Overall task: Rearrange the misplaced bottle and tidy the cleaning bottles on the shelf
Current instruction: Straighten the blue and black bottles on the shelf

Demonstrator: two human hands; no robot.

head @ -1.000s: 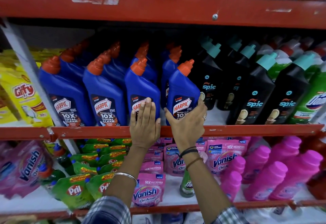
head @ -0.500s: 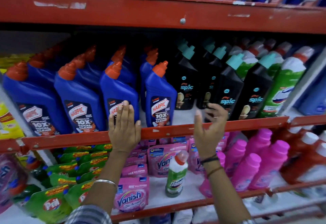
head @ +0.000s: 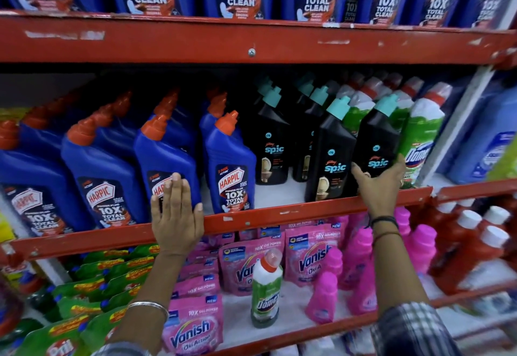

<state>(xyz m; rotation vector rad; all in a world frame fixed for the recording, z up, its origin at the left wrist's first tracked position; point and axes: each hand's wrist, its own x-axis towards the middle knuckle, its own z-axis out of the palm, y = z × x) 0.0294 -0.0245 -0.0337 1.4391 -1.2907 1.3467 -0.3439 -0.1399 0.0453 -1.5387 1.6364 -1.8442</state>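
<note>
Misplaced bottle [head: 265, 290]: green-and-white, red cap, upright on the lower shelf among pink pouches [head: 193, 325]; its kind stands far right of the middle shelf [head: 279, 215].
Left hand [head: 176, 213]: fingers flat and together, pressed on a blue bottle [head: 165, 165]; holding nothing.
Right hand [head: 382, 179]: cupped round the base of a black bottle [head: 376, 143].
Handling: I judge it full, heavy, stiff, slick plastic.
Hold: I'd take the waist below the white shoulder, not the cap.

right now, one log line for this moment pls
left hand: flat on Harpic bottle | right hand: gripping Spic bottle | Domex bottle: lower shelf, misplaced
</note>
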